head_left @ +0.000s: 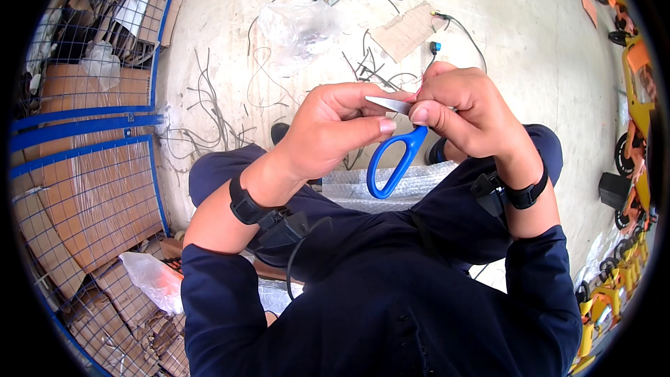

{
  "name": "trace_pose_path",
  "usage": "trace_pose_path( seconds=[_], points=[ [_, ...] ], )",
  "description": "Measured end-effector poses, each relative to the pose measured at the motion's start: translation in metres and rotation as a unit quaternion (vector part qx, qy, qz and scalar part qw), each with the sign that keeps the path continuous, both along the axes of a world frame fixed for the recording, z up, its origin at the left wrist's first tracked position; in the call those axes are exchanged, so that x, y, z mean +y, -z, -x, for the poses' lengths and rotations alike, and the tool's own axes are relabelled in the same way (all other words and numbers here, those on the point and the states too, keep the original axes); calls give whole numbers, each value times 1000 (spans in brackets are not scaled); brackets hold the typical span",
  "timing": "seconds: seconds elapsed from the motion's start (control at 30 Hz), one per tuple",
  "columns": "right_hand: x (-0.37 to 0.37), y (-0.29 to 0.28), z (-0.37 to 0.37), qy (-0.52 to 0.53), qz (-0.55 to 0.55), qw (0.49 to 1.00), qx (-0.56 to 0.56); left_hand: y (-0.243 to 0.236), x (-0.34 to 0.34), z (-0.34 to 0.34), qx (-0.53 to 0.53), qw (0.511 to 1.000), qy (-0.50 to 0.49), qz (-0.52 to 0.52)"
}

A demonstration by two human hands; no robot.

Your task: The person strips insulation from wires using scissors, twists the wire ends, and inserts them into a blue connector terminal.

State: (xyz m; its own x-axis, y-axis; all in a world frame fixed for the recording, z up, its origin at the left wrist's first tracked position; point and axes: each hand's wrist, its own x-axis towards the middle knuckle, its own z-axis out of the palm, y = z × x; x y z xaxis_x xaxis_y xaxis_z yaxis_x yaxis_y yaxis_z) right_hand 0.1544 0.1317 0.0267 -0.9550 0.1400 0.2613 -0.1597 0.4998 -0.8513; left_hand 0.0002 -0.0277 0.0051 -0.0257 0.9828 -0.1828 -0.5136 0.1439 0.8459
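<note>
My right hand (457,108) grips blue-handled scissors (377,171) by the pivot, the thumb pressed where the blade meets the plastic and one loop hanging down. The pointed steel blade (384,102) lies level across the gap toward my left hand (335,126). That hand is closed beside the blade tip, thumb and forefinger close to it; whatever it pinches is hidden. A thin reddish wire (419,88) shows at my right fingertips, and a dark cable with a blue-and-black connector (435,47) rises just beyond them.
Loose cables (209,98), cardboard (401,35) and plastic film (296,31) lie on the concrete floor. A blue wire cage (150,178) of cardboard stands left, a bag (146,279) beside it. Bubble wrap (356,185) lies between my legs. Yellow-orange wheeled items (631,98) line the right.
</note>
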Motion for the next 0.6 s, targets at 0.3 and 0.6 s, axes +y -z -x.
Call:
trace_pose_path(
  seconds=[0.3, 0.6],
  points=[
    [1, 3, -2, -17, 47, 999, 4, 4, -2, 5, -2, 999, 23, -42],
    [6, 0, 0, 4, -38, 999, 11, 1, 3, 0, 4, 999, -10, -32]
  ],
)
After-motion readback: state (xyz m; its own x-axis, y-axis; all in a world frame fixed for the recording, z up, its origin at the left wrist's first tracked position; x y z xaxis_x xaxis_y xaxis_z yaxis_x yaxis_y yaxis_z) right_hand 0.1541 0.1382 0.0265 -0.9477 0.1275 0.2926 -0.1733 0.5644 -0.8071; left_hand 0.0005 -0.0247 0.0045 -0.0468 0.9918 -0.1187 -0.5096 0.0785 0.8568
